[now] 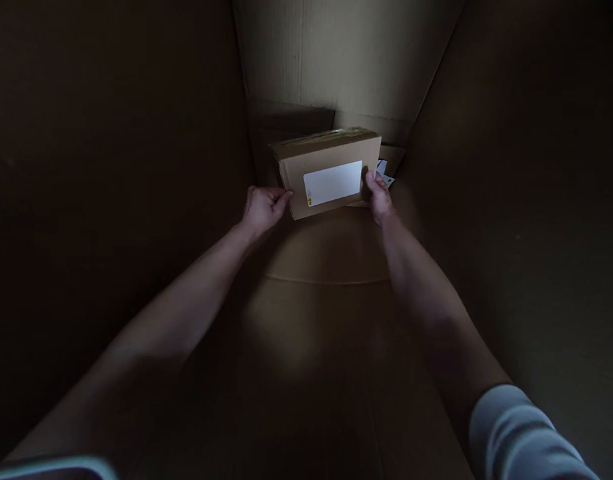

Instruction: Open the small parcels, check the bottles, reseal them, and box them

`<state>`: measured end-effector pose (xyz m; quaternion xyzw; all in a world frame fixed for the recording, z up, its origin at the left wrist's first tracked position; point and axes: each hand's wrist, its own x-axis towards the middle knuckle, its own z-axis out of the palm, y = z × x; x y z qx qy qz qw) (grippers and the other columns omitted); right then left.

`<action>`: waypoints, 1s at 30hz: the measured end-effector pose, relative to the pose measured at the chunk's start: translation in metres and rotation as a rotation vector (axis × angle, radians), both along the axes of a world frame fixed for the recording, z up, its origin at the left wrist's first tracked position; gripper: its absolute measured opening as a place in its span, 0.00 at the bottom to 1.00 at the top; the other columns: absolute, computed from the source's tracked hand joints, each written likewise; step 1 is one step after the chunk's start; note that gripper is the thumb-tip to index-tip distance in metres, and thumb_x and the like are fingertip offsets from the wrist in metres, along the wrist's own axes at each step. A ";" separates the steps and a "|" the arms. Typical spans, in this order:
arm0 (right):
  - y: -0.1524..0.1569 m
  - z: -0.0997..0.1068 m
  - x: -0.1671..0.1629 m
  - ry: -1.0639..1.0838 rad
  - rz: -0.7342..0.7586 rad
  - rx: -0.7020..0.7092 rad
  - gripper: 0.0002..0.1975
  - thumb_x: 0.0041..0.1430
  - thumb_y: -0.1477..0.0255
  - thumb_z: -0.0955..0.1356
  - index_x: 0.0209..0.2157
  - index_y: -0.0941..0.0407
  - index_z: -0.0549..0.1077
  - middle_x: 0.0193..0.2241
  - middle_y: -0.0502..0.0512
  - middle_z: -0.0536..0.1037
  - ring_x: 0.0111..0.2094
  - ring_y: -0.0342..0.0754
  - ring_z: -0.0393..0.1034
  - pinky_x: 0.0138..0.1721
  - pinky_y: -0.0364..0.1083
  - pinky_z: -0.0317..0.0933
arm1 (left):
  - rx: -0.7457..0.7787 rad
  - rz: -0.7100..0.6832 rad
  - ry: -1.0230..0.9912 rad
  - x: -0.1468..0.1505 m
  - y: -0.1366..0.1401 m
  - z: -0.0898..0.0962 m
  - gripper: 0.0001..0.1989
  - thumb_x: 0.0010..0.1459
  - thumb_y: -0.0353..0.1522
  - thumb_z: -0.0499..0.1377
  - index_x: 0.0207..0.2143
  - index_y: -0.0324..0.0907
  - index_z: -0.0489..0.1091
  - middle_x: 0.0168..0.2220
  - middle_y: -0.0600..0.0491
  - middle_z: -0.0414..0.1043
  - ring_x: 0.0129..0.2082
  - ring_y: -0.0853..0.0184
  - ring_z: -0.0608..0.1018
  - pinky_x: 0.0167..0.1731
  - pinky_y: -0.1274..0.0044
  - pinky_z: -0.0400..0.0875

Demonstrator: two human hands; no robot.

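Between my two hands is a small brown cardboard box [339, 150], tilted with its left end lower. A white label [333, 183] with a small yellow mark covers much of the side facing me, and shiny tape runs along the top. My left hand [266, 208] is closed, thumb and fingers pinching the lower left edge. My right hand [380, 197] grips the right end, its thumb on the front face and its other fingers mostly hidden behind. Just beyond that hand, a white paper-like piece with dark marks [385, 175] shows in part.
Tall brown cardboard walls rise at the left [136, 133], the right [516, 200] and the far end [356, 60], like the inside of a large carton. Cardboard flaps or pieces [291, 117] lie against the far wall. A curved seam crosses the dim cardboard floor [326, 320].
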<state>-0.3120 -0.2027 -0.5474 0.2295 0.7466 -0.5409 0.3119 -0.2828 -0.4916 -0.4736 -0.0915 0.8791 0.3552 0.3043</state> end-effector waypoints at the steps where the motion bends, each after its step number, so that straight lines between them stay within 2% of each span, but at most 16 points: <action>1: 0.000 0.013 0.001 -0.017 -0.013 -0.008 0.31 0.58 0.50 0.62 0.58 0.53 0.63 0.53 0.56 0.71 0.57 0.53 0.63 0.57 0.60 0.55 | -0.002 0.015 0.001 0.000 0.002 0.006 0.21 0.60 0.42 0.51 0.22 0.38 0.69 0.16 0.56 0.57 0.23 0.71 0.66 0.32 0.76 0.63; 3: 0.001 0.047 0.006 -0.038 -0.041 -0.011 0.32 0.56 0.53 0.65 0.59 0.53 0.59 0.53 0.57 0.71 0.54 0.51 0.65 0.57 0.57 0.57 | -0.016 0.026 -0.002 -0.001 0.006 0.024 0.20 0.60 0.42 0.50 0.25 0.38 0.71 0.17 0.55 0.62 0.24 0.69 0.68 0.32 0.76 0.63; 6: -0.002 0.103 0.013 -0.043 -0.062 0.058 0.33 0.56 0.55 0.66 0.59 0.55 0.57 0.53 0.61 0.70 0.53 0.50 0.67 0.56 0.54 0.59 | -0.045 0.013 -0.018 -0.007 0.009 0.062 0.20 0.61 0.42 0.49 0.28 0.39 0.73 0.21 0.51 0.69 0.25 0.66 0.72 0.32 0.75 0.63; 8: -0.005 0.130 0.016 -0.057 -0.048 0.111 0.32 0.57 0.55 0.65 0.58 0.55 0.57 0.53 0.61 0.70 0.52 0.50 0.67 0.55 0.52 0.60 | -0.053 0.025 -0.016 -0.010 0.009 0.084 0.20 0.61 0.42 0.48 0.31 0.39 0.74 0.24 0.49 0.72 0.26 0.65 0.73 0.33 0.75 0.64; 11: -0.012 0.152 0.021 -0.070 -0.048 0.163 0.29 0.57 0.54 0.65 0.55 0.55 0.59 0.51 0.61 0.72 0.50 0.49 0.69 0.53 0.50 0.62 | -0.009 0.078 0.013 -0.010 0.008 0.102 0.20 0.62 0.41 0.48 0.40 0.39 0.74 0.28 0.49 0.75 0.28 0.65 0.75 0.33 0.75 0.66; 14: -0.020 0.170 0.023 -0.052 -0.091 0.181 0.28 0.55 0.54 0.66 0.51 0.56 0.62 0.49 0.61 0.74 0.47 0.48 0.70 0.51 0.49 0.63 | 0.044 0.144 0.045 -0.010 0.008 0.117 0.21 0.61 0.39 0.49 0.50 0.39 0.69 0.37 0.48 0.77 0.32 0.64 0.76 0.35 0.75 0.68; 17: -0.025 0.197 0.024 -0.020 -0.122 0.195 0.28 0.54 0.53 0.66 0.49 0.58 0.63 0.47 0.62 0.74 0.46 0.48 0.71 0.50 0.49 0.63 | 0.041 0.222 0.053 -0.012 0.012 0.141 0.23 0.58 0.41 0.52 0.53 0.38 0.65 0.44 0.45 0.75 0.37 0.62 0.77 0.36 0.73 0.69; 19: -0.026 0.222 0.022 0.000 -0.131 0.188 0.28 0.53 0.53 0.66 0.48 0.58 0.64 0.46 0.62 0.74 0.45 0.49 0.71 0.50 0.49 0.63 | 0.026 0.259 0.028 -0.015 0.014 0.163 0.25 0.56 0.43 0.55 0.52 0.39 0.63 0.42 0.45 0.75 0.34 0.62 0.76 0.32 0.73 0.69; 21: -0.026 0.251 0.020 0.017 -0.130 0.165 0.28 0.52 0.53 0.67 0.48 0.58 0.65 0.46 0.63 0.74 0.45 0.49 0.71 0.50 0.50 0.63 | 0.030 0.288 0.012 -0.018 0.016 0.191 0.27 0.53 0.46 0.57 0.51 0.40 0.63 0.39 0.47 0.75 0.31 0.63 0.75 0.29 0.74 0.68; 23: -0.024 0.286 0.018 0.040 -0.127 0.137 0.28 0.52 0.54 0.68 0.49 0.58 0.66 0.46 0.62 0.74 0.46 0.50 0.70 0.51 0.50 0.62 | 0.048 0.317 0.026 -0.019 0.016 0.223 0.27 0.52 0.47 0.58 0.50 0.41 0.62 0.40 0.48 0.74 0.31 0.63 0.75 0.29 0.74 0.68; 30: -0.016 0.422 0.033 0.192 -0.162 0.009 0.26 0.52 0.55 0.67 0.49 0.55 0.69 0.46 0.60 0.75 0.51 0.54 0.67 0.54 0.52 0.60 | 0.158 0.443 0.159 -0.006 0.017 0.357 0.28 0.51 0.48 0.59 0.50 0.42 0.61 0.46 0.46 0.70 0.43 0.59 0.75 0.42 0.69 0.71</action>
